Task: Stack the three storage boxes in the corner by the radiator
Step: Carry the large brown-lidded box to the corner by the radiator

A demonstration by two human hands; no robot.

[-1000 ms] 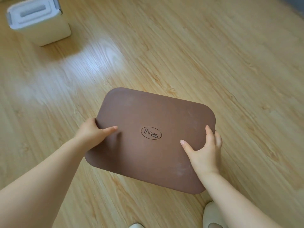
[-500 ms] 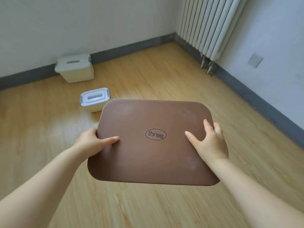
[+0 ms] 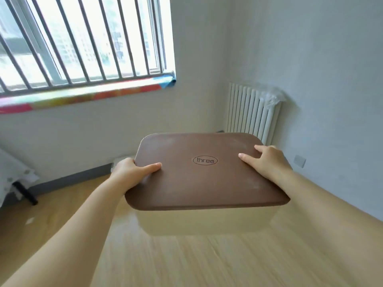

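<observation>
Whereas half a second ago the view took in the floor and two white boxes by the far wall, it now tilts up to the window point(image 3: 83, 44) and the wall corner, and those two boxes have dropped out of sight. The box point(image 3: 204, 219) — cream body, brown lid point(image 3: 199, 175) marked "three" — is carried clear of the floor point(image 3: 207, 264), held level between both hands. The left hand point(image 3: 132, 172) grips the left edge, its thumb flat on the lid and its fingers curled under the rim, out of sight; the right hand point(image 3: 269, 160) clasps the far right corner in the same way. The radiator point(image 3: 252, 112) now stands straight ahead, just beyond the lid's far edge, so the carry appears aimed at the corner. Judged from this, the first box is under way but not yet set down — the other two remain to be fetched.
</observation>
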